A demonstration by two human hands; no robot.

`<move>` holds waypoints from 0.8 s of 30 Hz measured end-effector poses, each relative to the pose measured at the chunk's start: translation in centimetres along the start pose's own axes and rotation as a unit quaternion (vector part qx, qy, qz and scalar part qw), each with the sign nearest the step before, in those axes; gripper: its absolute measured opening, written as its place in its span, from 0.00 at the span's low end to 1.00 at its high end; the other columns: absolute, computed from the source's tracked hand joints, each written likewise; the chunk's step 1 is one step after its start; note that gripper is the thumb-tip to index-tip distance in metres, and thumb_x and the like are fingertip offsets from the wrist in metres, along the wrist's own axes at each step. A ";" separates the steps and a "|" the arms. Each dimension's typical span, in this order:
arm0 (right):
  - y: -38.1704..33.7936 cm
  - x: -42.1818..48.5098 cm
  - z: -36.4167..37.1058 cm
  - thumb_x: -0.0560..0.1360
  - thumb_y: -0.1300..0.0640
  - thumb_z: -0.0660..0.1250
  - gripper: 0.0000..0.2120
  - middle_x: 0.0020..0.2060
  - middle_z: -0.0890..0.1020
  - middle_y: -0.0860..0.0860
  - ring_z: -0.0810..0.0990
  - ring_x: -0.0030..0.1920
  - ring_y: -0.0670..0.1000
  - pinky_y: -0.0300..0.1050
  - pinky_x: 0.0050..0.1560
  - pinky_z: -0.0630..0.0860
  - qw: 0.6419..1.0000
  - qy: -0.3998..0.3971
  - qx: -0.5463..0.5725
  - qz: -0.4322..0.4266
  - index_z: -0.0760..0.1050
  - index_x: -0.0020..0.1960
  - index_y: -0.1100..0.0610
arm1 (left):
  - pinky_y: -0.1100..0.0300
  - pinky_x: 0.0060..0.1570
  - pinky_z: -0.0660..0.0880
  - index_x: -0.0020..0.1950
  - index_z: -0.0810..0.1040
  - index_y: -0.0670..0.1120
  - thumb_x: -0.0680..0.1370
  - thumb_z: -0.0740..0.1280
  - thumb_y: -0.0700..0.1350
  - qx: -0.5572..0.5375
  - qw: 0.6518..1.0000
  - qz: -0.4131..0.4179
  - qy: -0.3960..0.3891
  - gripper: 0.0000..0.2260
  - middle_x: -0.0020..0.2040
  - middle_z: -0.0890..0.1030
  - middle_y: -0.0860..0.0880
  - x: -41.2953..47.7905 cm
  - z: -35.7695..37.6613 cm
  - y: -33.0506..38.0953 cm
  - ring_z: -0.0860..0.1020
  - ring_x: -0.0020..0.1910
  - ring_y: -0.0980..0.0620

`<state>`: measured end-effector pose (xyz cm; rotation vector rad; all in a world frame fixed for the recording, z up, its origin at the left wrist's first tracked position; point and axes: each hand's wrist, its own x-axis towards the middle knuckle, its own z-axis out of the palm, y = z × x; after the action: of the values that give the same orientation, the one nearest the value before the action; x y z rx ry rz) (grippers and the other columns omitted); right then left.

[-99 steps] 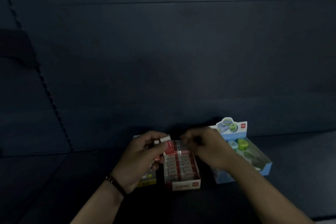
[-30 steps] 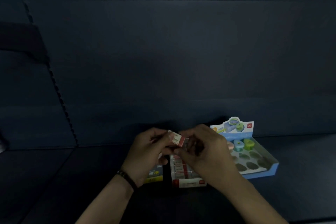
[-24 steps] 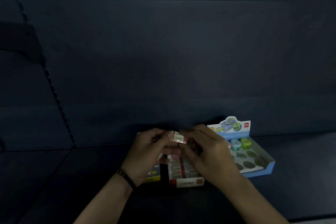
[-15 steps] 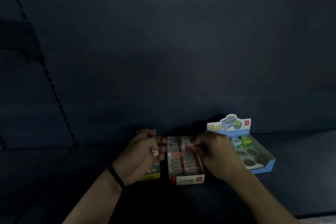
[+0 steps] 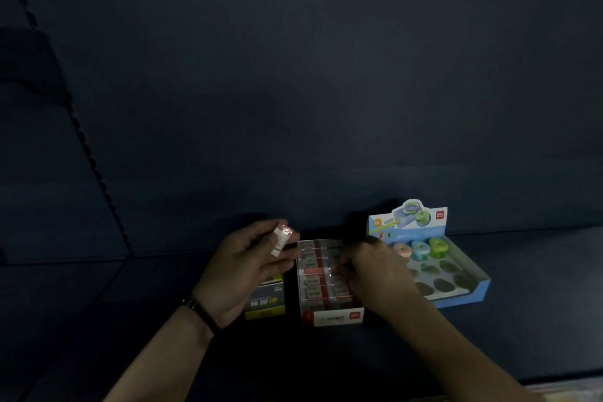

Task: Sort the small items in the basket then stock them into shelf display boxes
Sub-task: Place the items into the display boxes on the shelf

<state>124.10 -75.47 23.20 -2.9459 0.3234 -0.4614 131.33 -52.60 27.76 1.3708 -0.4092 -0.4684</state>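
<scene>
On the dark shelf (image 5: 81, 320): 3 display boxes side by side.
Left hand (image 5: 241, 268): raised just left of the red box (image 5: 329, 316), fingertips pinching 1 wrapped eraser (image 5: 281, 237).
Right hand (image 5: 372, 274): fingers curled down into the red box's right column; whether they hold anything cannot be told.
Red box: middle, rows of erasers (image 5: 315, 289) inside.
Blue box (image 5: 470, 290): right, 3 sharpeners (image 5: 419, 248) in its back row.
Yellow-grey box (image 5: 266, 307): left, partly hidden by the left hand.
</scene>
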 end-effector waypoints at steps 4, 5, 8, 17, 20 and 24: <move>-0.1 0.1 0.7 0.80 0.49 0.66 0.09 0.53 0.81 0.46 0.80 0.53 0.50 0.49 0.49 0.82 0.999 0.025 -0.034 -0.023 0.84 0.50 0.49 | 0.53 0.55 0.81 0.65 0.81 0.44 0.84 0.66 0.42 0.011 1.000 0.001 0.003 0.11 0.59 0.87 0.45 0.0 -0.1 0.0 0.86 0.56 0.45; -0.1 0.1 0.5 0.80 0.50 0.66 0.09 0.54 0.81 0.47 0.80 0.53 0.50 0.49 0.49 0.82 0.999 0.019 -0.036 -0.030 0.85 0.50 0.50 | 0.54 0.55 0.82 0.65 0.81 0.44 0.83 0.67 0.41 -0.004 1.000 -0.001 0.009 0.11 0.59 0.87 0.45 0.0 -0.2 0.0 0.86 0.56 0.44; 0.3 0.3 -0.8 0.79 0.54 0.65 0.10 0.50 0.84 0.47 0.83 0.51 0.50 0.50 0.50 0.83 0.999 -0.031 -0.006 -0.042 0.86 0.50 0.49 | 0.57 0.56 0.83 0.64 0.81 0.42 0.83 0.67 0.36 -0.046 0.999 -0.006 0.013 0.11 0.59 0.86 0.42 0.1 -0.4 -0.1 0.86 0.56 0.42; -0.9 -1.0 -4.4 0.73 0.70 0.72 0.19 0.48 0.87 0.39 0.84 0.49 0.39 0.29 0.51 0.76 0.934 0.134 0.327 -0.051 0.86 0.57 0.51 | 0.57 0.45 0.84 0.62 0.83 0.47 0.82 0.69 0.36 0.083 0.995 0.036 0.036 0.11 0.56 0.86 0.46 0.1 0.6 -0.1 0.88 0.49 0.45; -2.1 -1.3 -4.7 0.69 0.66 0.78 0.21 0.46 0.82 0.37 0.83 0.44 0.41 0.28 0.47 0.73 0.935 0.145 0.298 -0.124 0.85 0.59 0.51 | 0.55 0.45 0.83 0.60 0.83 0.47 0.81 0.71 0.37 0.107 0.993 0.042 0.040 0.10 0.54 0.87 0.46 0.2 1.0 0.0 0.88 0.47 0.45; -2.6 -1.0 -3.9 0.69 0.63 0.81 0.15 0.51 0.83 0.41 0.82 0.48 0.40 0.28 0.51 0.73 0.932 0.152 0.266 -0.192 0.87 0.54 0.53 | 0.57 0.41 0.83 0.60 0.81 0.45 0.80 0.71 0.37 0.117 0.991 0.054 0.039 0.09 0.49 0.87 0.42 0.1 1.5 -0.1 0.88 0.44 0.44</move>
<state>122.45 -73.10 27.09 -2.3889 -0.3170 -0.8960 130.59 -53.88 27.91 1.5798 -0.4835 -0.2822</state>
